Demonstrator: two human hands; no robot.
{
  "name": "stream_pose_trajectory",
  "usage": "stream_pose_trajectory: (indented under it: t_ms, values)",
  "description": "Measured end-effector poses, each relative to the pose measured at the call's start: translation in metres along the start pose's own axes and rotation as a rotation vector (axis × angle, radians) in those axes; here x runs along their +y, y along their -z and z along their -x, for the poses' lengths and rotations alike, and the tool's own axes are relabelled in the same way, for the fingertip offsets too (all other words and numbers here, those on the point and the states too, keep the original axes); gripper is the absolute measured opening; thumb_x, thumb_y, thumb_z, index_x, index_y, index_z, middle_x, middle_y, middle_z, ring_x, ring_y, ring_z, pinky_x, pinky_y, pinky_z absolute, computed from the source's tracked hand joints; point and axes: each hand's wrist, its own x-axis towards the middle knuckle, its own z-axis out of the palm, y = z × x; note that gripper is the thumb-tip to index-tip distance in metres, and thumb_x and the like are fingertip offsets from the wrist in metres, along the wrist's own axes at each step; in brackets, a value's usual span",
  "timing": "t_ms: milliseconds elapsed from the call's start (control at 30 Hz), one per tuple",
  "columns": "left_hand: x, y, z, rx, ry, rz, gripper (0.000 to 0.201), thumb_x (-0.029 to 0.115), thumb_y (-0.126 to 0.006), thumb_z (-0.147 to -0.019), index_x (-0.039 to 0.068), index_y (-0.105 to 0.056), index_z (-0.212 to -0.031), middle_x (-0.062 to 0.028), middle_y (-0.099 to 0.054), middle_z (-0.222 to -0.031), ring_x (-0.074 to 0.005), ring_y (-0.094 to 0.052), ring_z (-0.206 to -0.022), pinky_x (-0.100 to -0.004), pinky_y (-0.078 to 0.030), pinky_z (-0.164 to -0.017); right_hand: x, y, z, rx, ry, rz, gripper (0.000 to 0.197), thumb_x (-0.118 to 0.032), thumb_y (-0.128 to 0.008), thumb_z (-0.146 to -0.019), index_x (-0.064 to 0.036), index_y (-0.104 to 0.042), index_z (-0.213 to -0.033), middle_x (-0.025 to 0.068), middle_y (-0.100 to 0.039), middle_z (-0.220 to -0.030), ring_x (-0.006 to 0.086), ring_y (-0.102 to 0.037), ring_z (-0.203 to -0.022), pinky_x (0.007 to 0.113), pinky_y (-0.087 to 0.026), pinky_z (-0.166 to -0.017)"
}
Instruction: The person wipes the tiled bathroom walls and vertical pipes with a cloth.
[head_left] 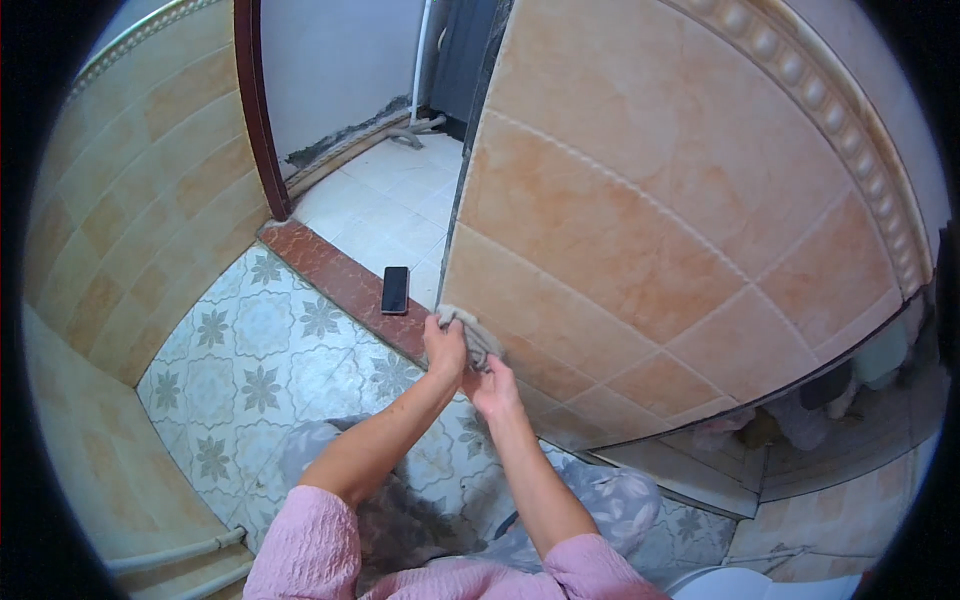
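A grey cloth (470,330) is pressed against the lower corner of an orange tiled wall (640,220). My left hand (446,345) grips the cloth from the left, fingers closed on it. My right hand (493,385) sits just below and to the right, its fingers on the lower end of the cloth and against the wall. Both forearms rise from pink sleeves at the bottom edge. My knees in grey flowered trousers (610,500) are below.
A black phone (395,290) lies flat on the reddish door threshold (330,270). Patterned floor tiles (250,350) spread to the left, with a tiled wall and white pipes (180,555) at lower left. A dark door frame (255,110) stands behind; white floor lies beyond.
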Motion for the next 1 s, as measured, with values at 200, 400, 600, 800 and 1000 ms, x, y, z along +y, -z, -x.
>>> stream_pose_trajectory:
  t_ms: [200, 400, 600, 800, 1000]
  values:
    - [0.053, 0.007, 0.032, -0.016, -0.662, -0.085, 0.045, 0.009, -0.051, -0.088, -0.002, -0.042, -0.131, -0.0203, -0.057, -0.119, -0.0281, -0.054, -0.111, -0.0337, -0.041, -0.093, 0.009, -0.053, 0.042, -0.262, 0.147, 0.098, 0.040, -0.028, -0.033, -0.097, -0.0050, -0.046, -0.128, 0.0098, -0.051, -0.128, 0.0243, -0.048, -0.118, 0.040, -0.038, -0.102]
    - [0.020, -0.022, 0.086, -0.228, -0.696, -0.237, 0.071, 0.010, -0.052, -0.087, -0.006, -0.010, -0.142, -0.0314, -0.005, -0.148, -0.0389, -0.006, -0.140, -0.0403, -0.010, -0.113, -0.021, -0.001, 0.079, -0.046, 0.428, 0.016, 0.045, -0.036, -0.037, -0.096, -0.0052, -0.044, -0.129, 0.0099, -0.050, -0.129, 0.0260, -0.047, -0.119, 0.042, -0.037, -0.102]
    - [-0.058, -0.080, 0.117, -0.346, -0.446, -0.363, 0.081, 0.013, -0.053, -0.083, -0.019, 0.000, -0.135, -0.0385, 0.001, -0.144, -0.0405, -0.003, -0.139, -0.0400, -0.006, -0.113, -0.070, 0.091, 0.103, 0.196, 0.476, -0.007, 0.046, -0.037, -0.046, -0.093, -0.0032, -0.046, -0.123, 0.0121, -0.053, -0.122, 0.0284, -0.052, -0.110, 0.042, -0.041, -0.098]
    - [-0.174, -0.130, 0.088, -0.716, 0.059, -0.329, 0.047, 0.008, -0.052, -0.081, -0.012, -0.041, -0.123, -0.0213, -0.053, -0.119, -0.0287, -0.052, -0.110, -0.0378, -0.042, -0.093, -0.086, 0.153, 0.085, 0.296, 0.542, -0.176, 0.043, -0.037, -0.044, -0.094, -0.0041, -0.046, -0.122, 0.0142, -0.053, -0.121, 0.0293, -0.053, -0.109, 0.046, -0.046, -0.093]
    - [-0.112, -0.135, 0.149, -0.620, 0.386, -0.139, 0.026, 0.005, -0.056, -0.079, -0.006, -0.059, -0.102, -0.0136, -0.063, -0.091, -0.0232, -0.061, -0.079, -0.0363, -0.049, -0.063, -0.112, 0.165, 0.123, 0.511, 0.667, -0.320, 0.035, -0.031, -0.046, -0.095, -0.0018, -0.052, -0.113, 0.0122, -0.054, -0.119, 0.0274, -0.053, -0.108, 0.046, -0.046, -0.091]
